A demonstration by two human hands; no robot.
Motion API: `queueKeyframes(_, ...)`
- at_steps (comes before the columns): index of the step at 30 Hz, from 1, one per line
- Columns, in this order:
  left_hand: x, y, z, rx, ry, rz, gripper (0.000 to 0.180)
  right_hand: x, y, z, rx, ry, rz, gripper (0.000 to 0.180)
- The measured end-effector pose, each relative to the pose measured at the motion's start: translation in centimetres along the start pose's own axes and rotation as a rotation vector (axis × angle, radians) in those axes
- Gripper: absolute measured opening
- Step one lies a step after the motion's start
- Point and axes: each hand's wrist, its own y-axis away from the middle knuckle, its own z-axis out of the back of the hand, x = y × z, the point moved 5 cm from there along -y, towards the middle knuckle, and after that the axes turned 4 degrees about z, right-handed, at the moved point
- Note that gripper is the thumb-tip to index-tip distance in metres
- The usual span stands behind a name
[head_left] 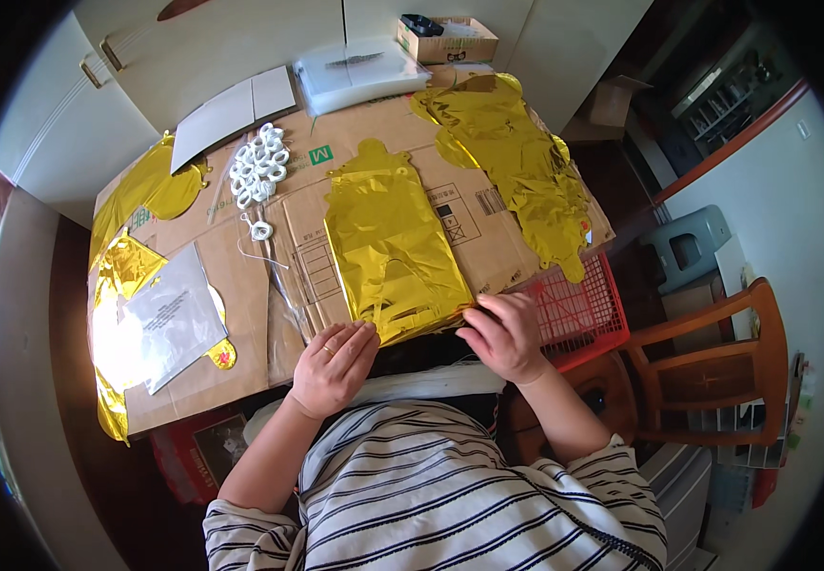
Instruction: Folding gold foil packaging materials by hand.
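Observation:
A gold foil balloon [397,252], flat and folded into a long shape, lies in front of me with its near end at the table's edge. My left hand [337,362] rests on its near left corner, fingers stretched out side by side, a ring on one of them. At the near right corner, my right hand [505,333] has thumb and fingers closed on the balloon's edge; the exact grip is partly hidden. Creases run across the foil near both hands.
Cardboard [302,205] covers the table. Around the balloon lie white ribbon rolls [261,164], a clear plastic bag [176,319], more gold foil [512,157], a stack of clear bags [359,76] and a small box [447,40]. A red basket [578,309] and wooden chair [707,371] stand right.

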Motion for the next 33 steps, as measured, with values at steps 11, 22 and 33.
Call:
queueKeyframes(11, 0.0, 0.1, -0.1, 0.003, -0.004, 0.010, 0.028, -0.6, -1.1, -2.0, 0.119, 0.067, 0.283, 0.027)
queueKeyframes(22, 0.0, -0.1, 0.2, -0.021, -0.006, 0.023, 0.026, -1.0, -1.0, -2.2, 0.033, 0.023, 0.204, 0.020)
queueKeyframes(33, 0.1, 0.4, 0.1, 0.011, -0.015, 0.036, 0.026, -0.9, -1.5, -1.5, 0.060, 0.025, 0.277, 0.016)
